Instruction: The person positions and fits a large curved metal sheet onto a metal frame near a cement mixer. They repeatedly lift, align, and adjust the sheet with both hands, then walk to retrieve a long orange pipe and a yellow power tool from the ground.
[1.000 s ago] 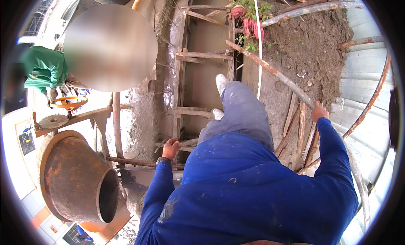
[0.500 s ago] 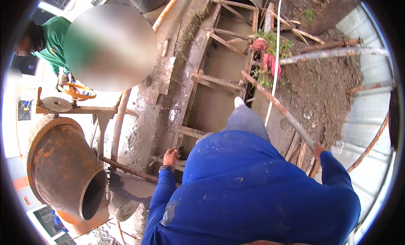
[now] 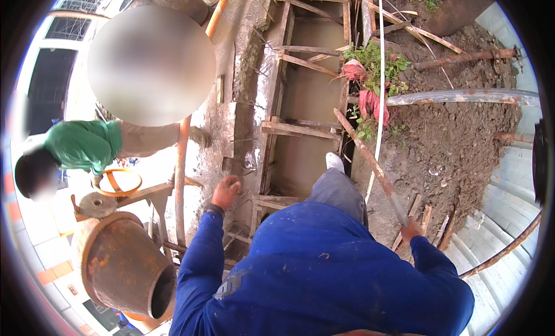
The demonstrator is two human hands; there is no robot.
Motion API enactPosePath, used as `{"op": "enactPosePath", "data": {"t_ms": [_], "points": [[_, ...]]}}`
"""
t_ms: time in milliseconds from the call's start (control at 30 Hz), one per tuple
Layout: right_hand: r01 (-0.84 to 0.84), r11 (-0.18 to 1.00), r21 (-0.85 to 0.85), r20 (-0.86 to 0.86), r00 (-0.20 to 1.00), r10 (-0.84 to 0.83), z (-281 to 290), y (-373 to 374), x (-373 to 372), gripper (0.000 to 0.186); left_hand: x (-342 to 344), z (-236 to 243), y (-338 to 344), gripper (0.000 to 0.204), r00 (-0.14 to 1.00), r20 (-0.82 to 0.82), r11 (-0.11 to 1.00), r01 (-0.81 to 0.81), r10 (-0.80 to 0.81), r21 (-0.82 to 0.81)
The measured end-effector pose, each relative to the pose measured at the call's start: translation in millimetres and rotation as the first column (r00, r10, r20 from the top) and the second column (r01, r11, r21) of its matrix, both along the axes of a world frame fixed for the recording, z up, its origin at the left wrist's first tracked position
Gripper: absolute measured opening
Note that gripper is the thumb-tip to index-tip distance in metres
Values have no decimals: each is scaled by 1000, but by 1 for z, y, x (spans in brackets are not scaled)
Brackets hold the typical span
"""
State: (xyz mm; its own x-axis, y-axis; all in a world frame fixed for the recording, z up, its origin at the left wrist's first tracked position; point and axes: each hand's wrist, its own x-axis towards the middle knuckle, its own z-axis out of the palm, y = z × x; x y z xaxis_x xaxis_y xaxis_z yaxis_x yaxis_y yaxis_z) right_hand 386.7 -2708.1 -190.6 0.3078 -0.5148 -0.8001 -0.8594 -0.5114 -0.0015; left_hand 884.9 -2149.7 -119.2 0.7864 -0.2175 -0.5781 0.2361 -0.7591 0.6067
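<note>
My right hand (image 3: 411,229) is closed round the near end of a long rusty pole (image 3: 373,162), which slants away up and left to the edge of a water-filled trench (image 3: 306,104). Out to the left, my left hand (image 3: 225,192) hangs over the muddy concrete strip beside the trench, fingers loosely bent and holding nothing. One of my feet, in a pale shoe (image 3: 334,161), is at the trench's right side. Wooden braces (image 3: 302,129) cross the trench between its side boards.
A rusty concrete mixer (image 3: 124,264) with an orange handwheel (image 3: 117,183) stands at left; a person in a green shirt (image 3: 87,144) bends by it. A white hose (image 3: 379,104) runs along the right side, by a dirt heap (image 3: 457,139) and metal sheeting (image 3: 491,266).
My left hand has moved up and left, away from the trench frame. My view has shifted, with the mixer appearing further right. The person in green now bends lower beside the handwheel.
</note>
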Motion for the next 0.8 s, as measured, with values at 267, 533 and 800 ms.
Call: {"op": "enactPosePath", "data": {"t_ms": [267,533,800], "points": [[57,997,60,-54,997,-53,-26,-10,-14,65,114,73,-148,34,945,164,959,276,-284,65],[104,993,56,-141,985,-96,-38,-5,9,62,144,26,-61,40,939,-1,907,333,-345,257],[163,985,-64,230,962,-145,-53,-10,245,36,287,-42,-32,43,962,-169,955,242,-213,172]]}}
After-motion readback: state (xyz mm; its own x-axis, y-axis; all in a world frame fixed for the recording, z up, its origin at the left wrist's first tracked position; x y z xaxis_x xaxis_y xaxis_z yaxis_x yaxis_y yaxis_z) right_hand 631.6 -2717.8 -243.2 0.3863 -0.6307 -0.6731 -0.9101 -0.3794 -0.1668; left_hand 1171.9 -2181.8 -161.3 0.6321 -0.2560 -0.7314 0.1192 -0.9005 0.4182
